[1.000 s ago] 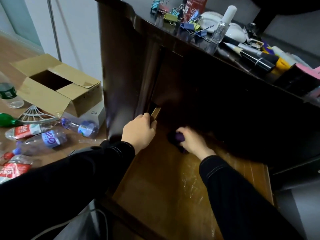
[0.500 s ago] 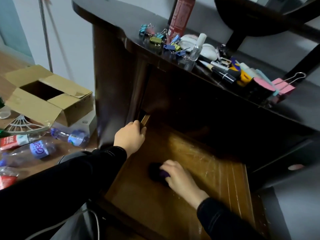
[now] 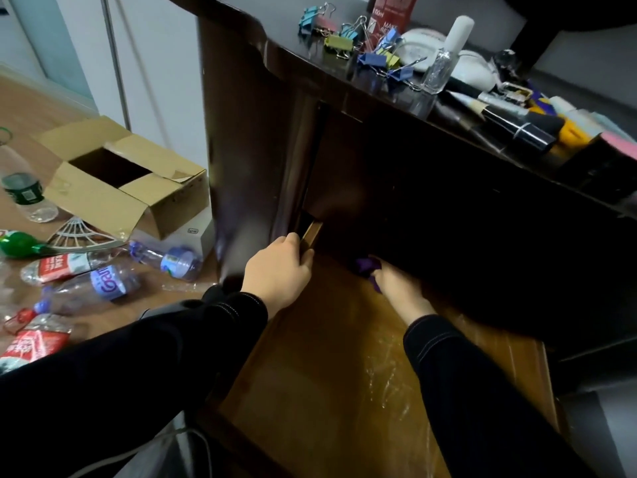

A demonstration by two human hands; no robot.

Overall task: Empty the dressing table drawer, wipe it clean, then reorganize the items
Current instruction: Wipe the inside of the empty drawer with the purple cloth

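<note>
Drawer [image 3: 310, 381] open — left hand [image 3: 280, 270] grip curled on its wall, right hand [image 3: 396, 288] grip clutching purple cloth [image 3: 366, 267].

1 head-worn view, close, looking forward and down into the open drawer [image 3: 337, 391]

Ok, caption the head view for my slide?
Right hand holds a purple cloth at the back of the drawer; left hand grips its side.

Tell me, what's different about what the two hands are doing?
The left hand grips the drawer by its side wall; the right hand holds a purple cloth. The left hand sits up on the rim; the right hand reaches down inside, toward the dark back. Both wear black sleeves.
</note>
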